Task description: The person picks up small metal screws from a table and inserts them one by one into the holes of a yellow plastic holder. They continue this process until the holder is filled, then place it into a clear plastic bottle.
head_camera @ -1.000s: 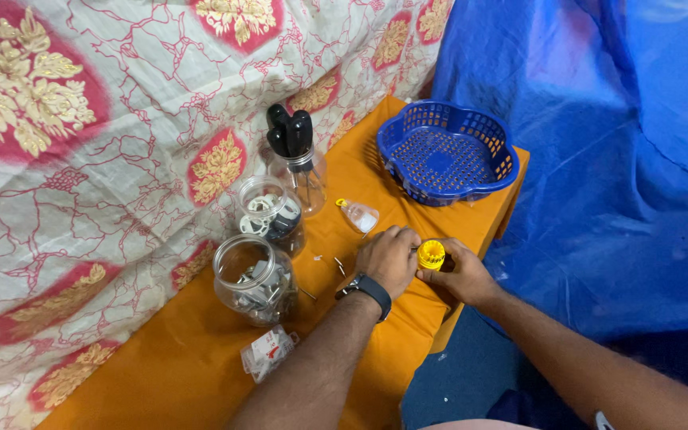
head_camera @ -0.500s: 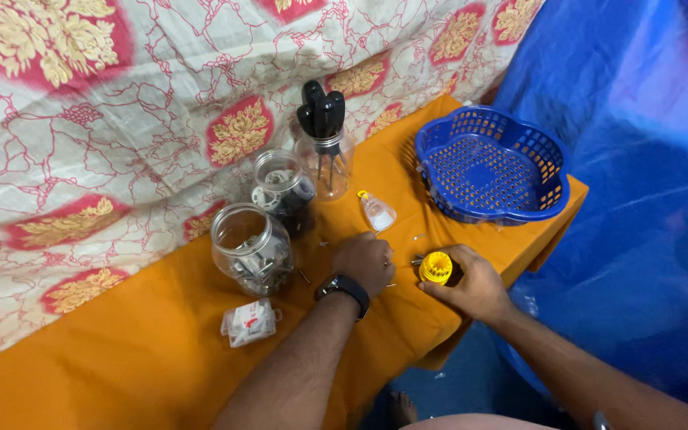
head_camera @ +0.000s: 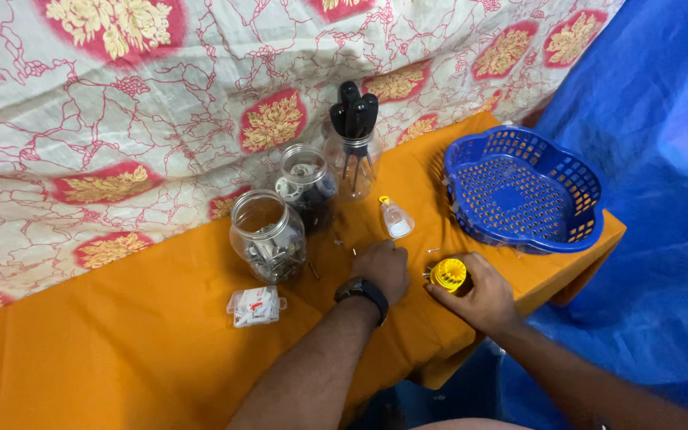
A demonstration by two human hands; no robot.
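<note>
Right hand point(head_camera: 481, 296) pinches a yellow cap point(head_camera: 448, 274), hiding its base; left hand point(head_camera: 381, 267) curls knuckles-up on the worktop point(head_camera: 121, 358), fingertips unseen, grip unclear.

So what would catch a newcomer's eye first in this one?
Probably the blue basket at the right end of the orange-covered table. Next, the yellow round part in the right hand, with the left hand beside it, and three clear jars behind.
</note>
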